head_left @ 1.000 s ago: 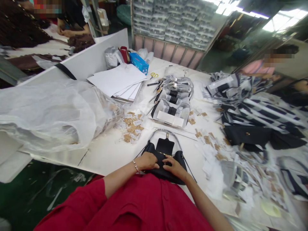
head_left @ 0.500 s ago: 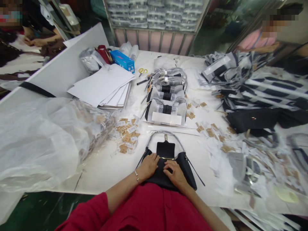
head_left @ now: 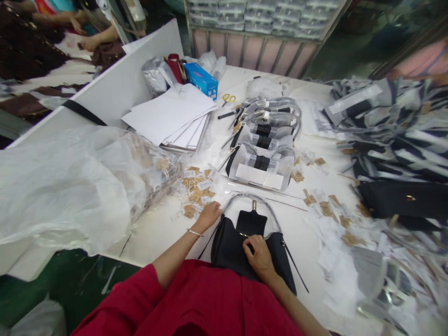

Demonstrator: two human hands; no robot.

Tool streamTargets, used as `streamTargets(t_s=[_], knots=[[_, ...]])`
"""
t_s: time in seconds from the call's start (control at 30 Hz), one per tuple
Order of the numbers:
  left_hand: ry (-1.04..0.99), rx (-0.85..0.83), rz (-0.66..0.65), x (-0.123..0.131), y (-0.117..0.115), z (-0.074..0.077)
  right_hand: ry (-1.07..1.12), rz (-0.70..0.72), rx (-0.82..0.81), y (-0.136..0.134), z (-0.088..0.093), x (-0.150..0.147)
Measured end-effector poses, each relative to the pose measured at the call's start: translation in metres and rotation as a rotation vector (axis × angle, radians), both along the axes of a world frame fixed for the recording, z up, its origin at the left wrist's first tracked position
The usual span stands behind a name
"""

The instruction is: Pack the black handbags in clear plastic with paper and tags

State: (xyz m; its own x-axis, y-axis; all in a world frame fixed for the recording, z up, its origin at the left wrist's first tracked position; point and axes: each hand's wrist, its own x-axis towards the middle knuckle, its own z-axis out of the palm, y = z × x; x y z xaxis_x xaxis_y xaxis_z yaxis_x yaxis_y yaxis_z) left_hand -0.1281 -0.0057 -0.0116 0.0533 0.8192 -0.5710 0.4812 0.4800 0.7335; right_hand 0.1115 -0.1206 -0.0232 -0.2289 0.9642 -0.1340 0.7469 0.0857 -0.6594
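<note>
A black handbag point(head_left: 231, 249) lies before me against my red top, its flap point(head_left: 251, 223) with a metal clasp folded away from me. Its wrapped handle point(head_left: 276, 217) arches toward the far side. My right hand point(head_left: 259, 255) rests on the bag's front, fingers curled at the opening edge below the flap. My left hand point(head_left: 210, 214) is at the left end of the handle, fingers bent and close together; what they pinch, if anything, is too small to make out. Brown paper hang tags point(head_left: 198, 193) with white strings lie scattered just beyond my left hand.
A row of wrapped bags point(head_left: 261, 163) stands ahead. White sheets point(head_left: 171, 114), a blue box point(head_left: 201, 80) and yellow-handled scissors point(head_left: 228, 98) lie behind. Plastic film point(head_left: 70, 182) heaps at left. More bags point(head_left: 402, 198) and loose tags point(head_left: 325, 207) cover the right. Other people's arms show at the far left.
My left hand has moved off the bag's front to the left end of its handle. My right hand stays on the bag. The view has shifted left.
</note>
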Motion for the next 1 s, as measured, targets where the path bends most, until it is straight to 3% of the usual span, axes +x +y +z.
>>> streamTargets(t_s=[0.13, 0.27, 0.43, 0.63, 0.7, 0.8, 0.9, 1.0], knots=[[-0.167, -0.162, -0.012, 0.005, 0.005, -0.015, 0.001, 0.015, -0.016, 0.002, 0.001, 0.000], [-0.277, -0.267, 0.020, 0.000, -0.005, -0.020, 0.017, 0.015, -0.052, 0.004, 0.002, 0.003], [-0.306, -0.321, 0.043, -0.015, -0.034, -0.014, 0.040, 0.012, -0.082, 0.007, 0.002, 0.004], [-0.288, -0.255, 0.004, -0.010, -0.052, -0.007, 0.012, 0.005, 0.027, 0.015, 0.016, 0.000], [-0.232, -0.218, 0.015, -0.005, -0.048, -0.012, -0.046, -0.102, 0.135, 0.024, 0.022, 0.008], [-0.195, -0.270, -0.001, 0.001, -0.041, -0.016, -0.180, -0.437, 0.158, 0.036, 0.030, 0.033], [-0.283, -0.389, -0.024, 0.005, -0.039, -0.003, -0.114, -0.725, -0.167, 0.037, 0.032, 0.060], [-0.332, -0.428, -0.049, 0.006, -0.040, 0.020, 0.179, -0.778, -0.489, 0.028, 0.031, 0.073]])
